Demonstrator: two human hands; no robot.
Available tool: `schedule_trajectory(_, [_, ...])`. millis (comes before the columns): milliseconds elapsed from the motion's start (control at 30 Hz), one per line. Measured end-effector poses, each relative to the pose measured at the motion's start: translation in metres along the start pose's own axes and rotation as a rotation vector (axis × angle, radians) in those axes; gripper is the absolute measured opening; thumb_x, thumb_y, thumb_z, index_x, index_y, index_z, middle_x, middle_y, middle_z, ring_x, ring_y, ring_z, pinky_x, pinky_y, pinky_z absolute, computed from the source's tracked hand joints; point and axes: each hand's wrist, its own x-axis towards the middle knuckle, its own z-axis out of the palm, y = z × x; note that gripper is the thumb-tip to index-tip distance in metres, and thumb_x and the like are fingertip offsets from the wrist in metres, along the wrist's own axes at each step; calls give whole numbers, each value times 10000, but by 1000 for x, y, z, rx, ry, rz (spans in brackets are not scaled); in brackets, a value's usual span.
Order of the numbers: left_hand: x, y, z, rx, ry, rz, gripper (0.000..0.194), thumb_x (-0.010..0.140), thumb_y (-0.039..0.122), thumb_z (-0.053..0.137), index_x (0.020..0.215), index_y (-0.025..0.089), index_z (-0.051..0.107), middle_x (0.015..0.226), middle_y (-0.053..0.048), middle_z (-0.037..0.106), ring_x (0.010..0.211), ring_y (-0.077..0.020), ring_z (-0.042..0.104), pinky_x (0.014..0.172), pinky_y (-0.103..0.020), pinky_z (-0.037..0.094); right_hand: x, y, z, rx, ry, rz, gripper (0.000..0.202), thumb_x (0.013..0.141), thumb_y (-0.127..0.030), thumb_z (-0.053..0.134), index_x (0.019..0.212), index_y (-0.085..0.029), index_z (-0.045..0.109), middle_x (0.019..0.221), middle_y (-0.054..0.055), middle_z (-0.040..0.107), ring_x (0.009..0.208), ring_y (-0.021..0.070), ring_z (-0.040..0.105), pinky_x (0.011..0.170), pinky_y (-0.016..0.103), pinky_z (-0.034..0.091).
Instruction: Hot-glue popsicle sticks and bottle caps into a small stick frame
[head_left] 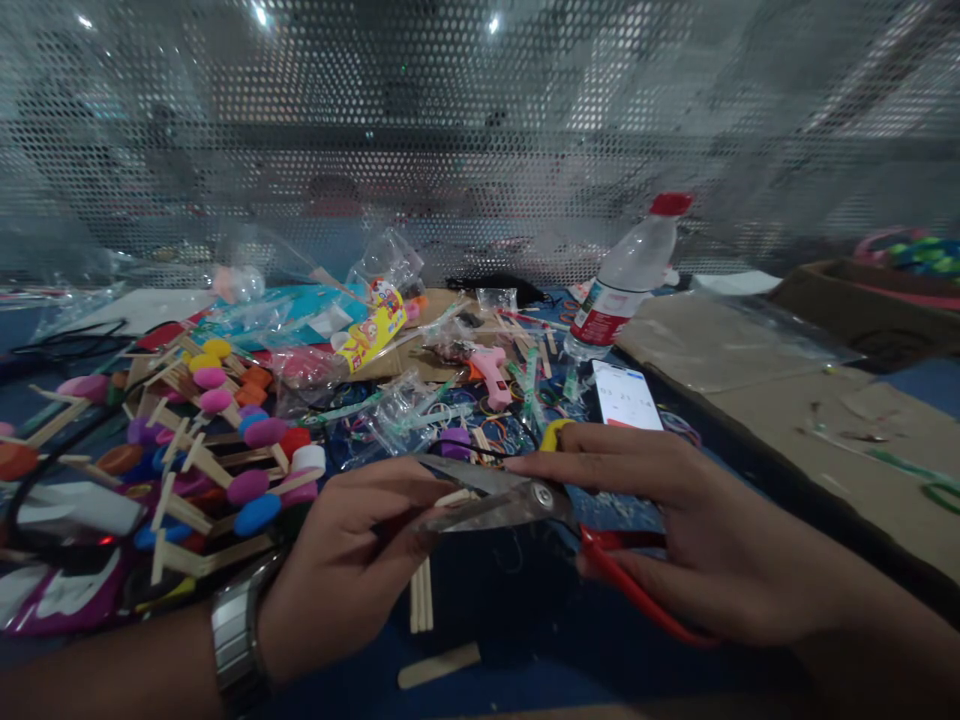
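Note:
My left hand (352,560), with a metal watch on its wrist, pinches a small wooden stick piece (456,498) near the middle. Around that piece lie the parted blades of the scissors (525,500). My right hand (697,530) is closed on their handles, one red and one yellow. Below the hands, several wooden sticks (421,597) lie side by side on the dark blue surface, and a single flat stick (439,667) rests closer to me.
Stick-and-cap assemblies (217,450) pile up at the left. Behind the hands are a pink glue gun (491,377), a phone (626,396) and a water bottle (622,275). Cardboard (750,370) covers the right side; a perforated screen (450,130) stands behind.

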Motion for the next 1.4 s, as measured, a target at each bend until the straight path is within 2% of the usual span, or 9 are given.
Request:
schedule_trajectory(233, [-3,-3,0,4,10,19,196,864,43,630,856,176,774,812,-42,785,664,-127,702,621,-196,568,-1,4,1,27,-26,-24,524,888,-211,566,1408,-275,585,919,82,702,724,192,660,617,296,533])
schedule_trajectory(400, [-3,-6,0,-3,12,45,275,857,8,627,921,226,781,853,-13,800,736,-119,727,680,-182,574,-3,4,0,3,-32,-44,511,927,-225,560,1434,-290,552,1018,102,724,811,207,701,634,285,552])
schedule_trajectory(500, [-3,-5,0,8,10,50,257,858,15,626,902,217,779,821,-19,789,742,-130,732,679,-190,577,-4,5,-2,18,-56,-54,512,938,-240,553,1447,-292,537,1019,102,726,828,218,707,641,296,559])
schedule_trajectory(633, [-3,-3,1,36,0,0,203,880,62,632,771,181,757,769,-26,774,685,-131,715,639,-192,571,-6,6,-4,10,-81,-33,516,937,-251,554,1449,-307,534,1020,102,722,816,223,702,637,317,559])
schedule_trajectory(900, [-4,-5,2,21,-24,-67,195,901,131,626,760,171,754,752,-28,744,651,-128,677,581,-191,531,-7,5,-3,-29,-93,-21,536,942,-265,557,1469,-343,497,994,83,731,776,228,698,614,341,553])
schedule_trajectory(1067, [-3,-5,1,17,-72,-119,233,936,179,594,764,161,751,764,-49,742,659,-151,666,568,-223,517,-8,6,-2,-30,-69,-27,537,939,-291,563,1466,-364,496,1049,84,739,847,256,717,622,353,565])
schedule_trajectory(1267, [-1,-2,0,-16,-94,-110,201,897,139,638,732,179,744,683,-12,718,619,-129,661,576,-201,534,-3,0,-2,3,-63,-1,507,877,-210,590,1379,-279,592,953,77,725,756,222,685,627,337,550])
schedule_trajectory(1400, [0,1,-1,-59,-130,-69,202,882,103,640,756,203,763,679,-7,736,642,-134,690,623,-202,559,1,-6,1,34,-53,-11,465,853,-180,601,1314,-234,633,978,83,716,792,199,682,671,313,547])
